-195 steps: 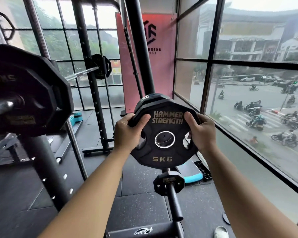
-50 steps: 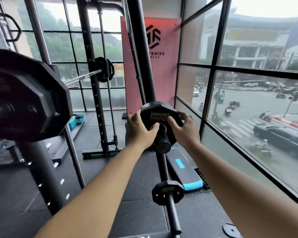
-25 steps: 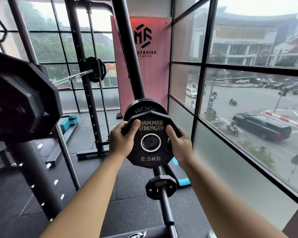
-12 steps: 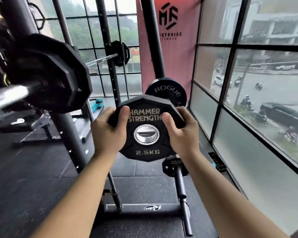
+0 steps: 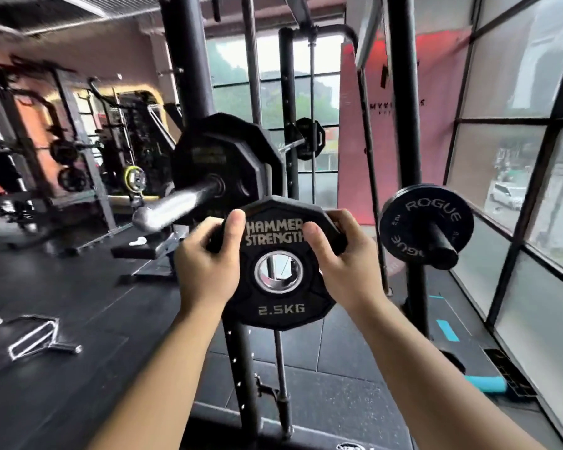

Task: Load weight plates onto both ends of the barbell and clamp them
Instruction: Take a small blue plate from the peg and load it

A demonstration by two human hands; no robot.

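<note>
Item: black many-sided rubber 2.5KG plate (image 5: 281, 297), upright in mid-air. My left hand (image 5: 205, 271) and right hand (image 5: 342, 271) form the grip, pinching its upper rim. Chrome steel barbell sleeve (image 5: 176, 204), blurred, seemingly up-left, nearer the left hand, axis pointing toward me.

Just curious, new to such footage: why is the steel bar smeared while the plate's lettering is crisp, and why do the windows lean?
Head view: the barbell end and the racks behind it are motion-blurred, the 2.5 kg plate sharp; head view, right edge: the wide-angle lens slants the window frame, and daylight washes out the glass.
</note>
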